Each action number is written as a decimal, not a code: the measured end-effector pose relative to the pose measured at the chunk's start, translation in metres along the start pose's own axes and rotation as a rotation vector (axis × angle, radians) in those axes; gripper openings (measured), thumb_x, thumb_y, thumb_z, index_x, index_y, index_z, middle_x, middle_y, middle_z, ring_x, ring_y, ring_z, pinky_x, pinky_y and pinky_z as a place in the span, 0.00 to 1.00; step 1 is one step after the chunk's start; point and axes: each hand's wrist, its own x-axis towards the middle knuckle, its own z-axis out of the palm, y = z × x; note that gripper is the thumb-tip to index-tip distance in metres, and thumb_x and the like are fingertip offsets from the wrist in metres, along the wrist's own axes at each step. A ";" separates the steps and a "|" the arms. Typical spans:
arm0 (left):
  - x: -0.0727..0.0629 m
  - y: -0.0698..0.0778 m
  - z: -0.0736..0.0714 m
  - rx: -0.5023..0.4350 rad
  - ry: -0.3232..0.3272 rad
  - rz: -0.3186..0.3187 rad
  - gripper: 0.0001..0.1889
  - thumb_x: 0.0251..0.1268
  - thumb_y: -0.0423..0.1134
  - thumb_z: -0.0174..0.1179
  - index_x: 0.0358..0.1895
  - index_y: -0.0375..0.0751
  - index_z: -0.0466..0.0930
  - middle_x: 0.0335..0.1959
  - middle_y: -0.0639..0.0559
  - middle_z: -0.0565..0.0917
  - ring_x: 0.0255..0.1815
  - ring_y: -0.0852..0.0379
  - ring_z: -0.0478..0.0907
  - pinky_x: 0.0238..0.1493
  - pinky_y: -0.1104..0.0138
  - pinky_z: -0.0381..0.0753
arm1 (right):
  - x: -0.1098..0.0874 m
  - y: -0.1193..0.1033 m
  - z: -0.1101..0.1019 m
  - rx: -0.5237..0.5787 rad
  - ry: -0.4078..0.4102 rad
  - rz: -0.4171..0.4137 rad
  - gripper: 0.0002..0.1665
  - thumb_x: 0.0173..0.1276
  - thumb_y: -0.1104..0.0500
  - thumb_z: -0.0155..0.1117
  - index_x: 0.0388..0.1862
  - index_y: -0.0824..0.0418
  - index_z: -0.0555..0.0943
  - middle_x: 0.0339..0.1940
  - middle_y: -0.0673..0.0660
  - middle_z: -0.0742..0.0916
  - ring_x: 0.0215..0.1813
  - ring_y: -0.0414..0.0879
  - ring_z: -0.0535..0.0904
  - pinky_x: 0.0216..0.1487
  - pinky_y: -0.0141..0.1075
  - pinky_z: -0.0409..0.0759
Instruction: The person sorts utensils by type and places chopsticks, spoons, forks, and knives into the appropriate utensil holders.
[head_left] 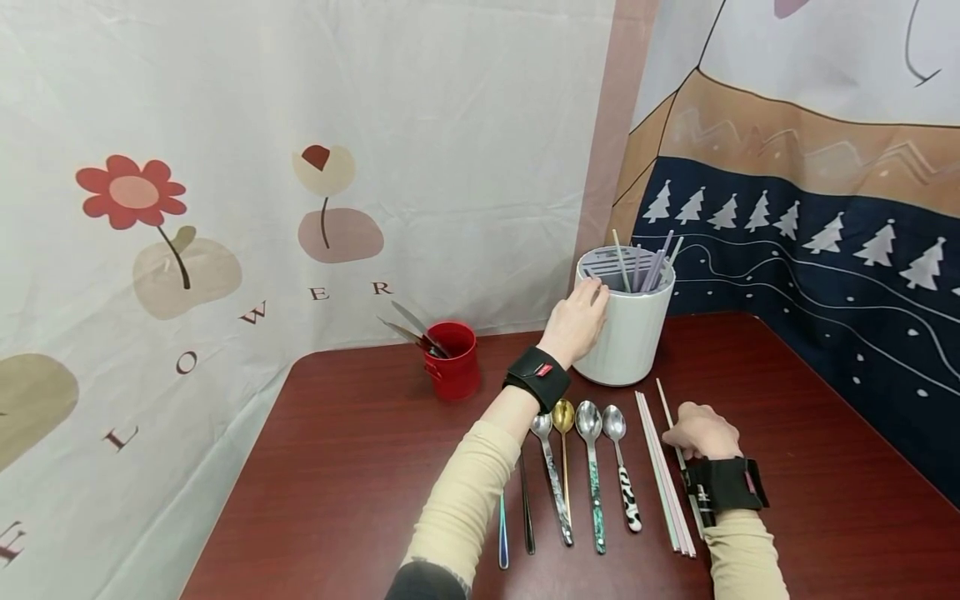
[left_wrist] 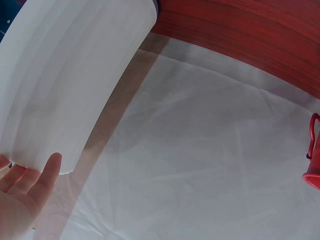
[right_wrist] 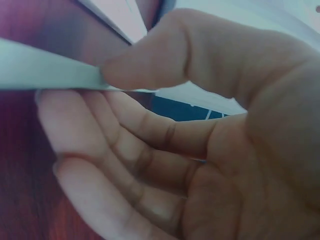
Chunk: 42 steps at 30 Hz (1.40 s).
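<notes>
A white utensil holder (head_left: pixel 622 342) with a slotted grey top stands at the back right, several pale purple and cream sticks (head_left: pixel 655 268) upright in it. My left hand (head_left: pixel 576 321) holds its near left rim, fingers over the top edge. In the left wrist view, one finger (left_wrist: pixel 46 177) lies against the outer wall. My right hand (head_left: pixel 703 432) pinches a pale chopstick (head_left: pixel 666 404) between thumb and fingertips, close over the table. Just left of it lie several pale green, white and pink chopsticks (head_left: pixel 663 475) side by side.
Left of the chopsticks, several spoons (head_left: pixel 588 421) lie in a row, partly behind my left forearm. A small red bucket (head_left: pixel 453 375) with knives (head_left: pixel 412 327) leaning out stands at the table's back edge. Printed cloths (head_left: pixel 465 167) hang behind and to the right of the table.
</notes>
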 end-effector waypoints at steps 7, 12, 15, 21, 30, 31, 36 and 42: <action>0.000 0.000 0.000 -0.003 -0.023 -0.005 0.23 0.71 0.49 0.51 0.65 0.46 0.69 0.66 0.52 0.72 0.69 0.58 0.67 0.49 0.68 0.82 | -0.006 -0.001 -0.011 0.028 0.057 -0.031 0.14 0.65 0.56 0.59 0.23 0.63 0.75 0.18 0.57 0.79 0.24 0.50 0.74 0.28 0.41 0.68; 0.000 0.000 0.000 -0.007 -0.021 -0.004 0.23 0.71 0.49 0.51 0.65 0.46 0.69 0.66 0.52 0.72 0.69 0.58 0.67 0.49 0.68 0.82 | -0.010 -0.002 -0.016 0.058 0.155 -0.060 0.17 0.64 0.55 0.59 0.16 0.59 0.74 0.17 0.55 0.78 0.22 0.49 0.72 0.24 0.39 0.66; 0.001 0.000 0.000 -0.001 -0.017 -0.002 0.23 0.71 0.49 0.51 0.65 0.46 0.69 0.65 0.52 0.72 0.69 0.58 0.67 0.48 0.69 0.82 | -0.013 -0.003 -0.016 0.087 0.262 -0.101 0.15 0.63 0.56 0.59 0.18 0.61 0.75 0.17 0.55 0.77 0.22 0.49 0.71 0.22 0.37 0.64; -0.001 0.000 -0.001 -0.003 -0.011 -0.004 0.23 0.70 0.49 0.51 0.65 0.46 0.69 0.65 0.51 0.73 0.69 0.58 0.67 0.47 0.68 0.82 | -0.020 -0.010 -0.020 0.173 0.514 -0.157 0.16 0.63 0.57 0.60 0.37 0.71 0.77 0.25 0.64 0.82 0.23 0.49 0.74 0.21 0.36 0.67; -0.003 0.000 -0.004 -0.009 -0.005 -0.002 0.23 0.70 0.49 0.52 0.64 0.45 0.69 0.65 0.51 0.73 0.69 0.57 0.68 0.48 0.69 0.82 | -0.025 -0.023 -0.024 0.330 0.841 -0.162 0.13 0.60 0.59 0.62 0.36 0.69 0.77 0.32 0.69 0.85 0.32 0.60 0.79 0.28 0.43 0.72; -0.003 0.000 -0.004 -0.009 -0.005 -0.001 0.23 0.70 0.49 0.52 0.64 0.45 0.69 0.65 0.51 0.73 0.69 0.57 0.67 0.48 0.69 0.82 | -0.026 -0.023 -0.024 0.351 0.863 -0.153 0.13 0.60 0.58 0.62 0.36 0.69 0.77 0.32 0.69 0.85 0.33 0.59 0.79 0.29 0.42 0.71; -0.002 0.000 -0.003 -0.007 -0.009 -0.002 0.23 0.71 0.49 0.51 0.64 0.46 0.69 0.65 0.51 0.73 0.69 0.57 0.67 0.48 0.69 0.82 | -0.027 -0.026 -0.024 0.437 0.957 -0.133 0.13 0.59 0.58 0.63 0.37 0.68 0.78 0.32 0.67 0.86 0.27 0.32 0.73 0.30 0.30 0.68; -0.001 0.001 -0.003 0.000 -0.023 -0.004 0.23 0.71 0.49 0.50 0.65 0.46 0.69 0.66 0.52 0.72 0.70 0.58 0.66 0.49 0.69 0.82 | -0.028 -0.029 -0.025 0.512 1.069 -0.163 0.10 0.57 0.61 0.61 0.35 0.67 0.78 0.30 0.67 0.86 0.23 0.14 0.61 0.31 0.25 0.65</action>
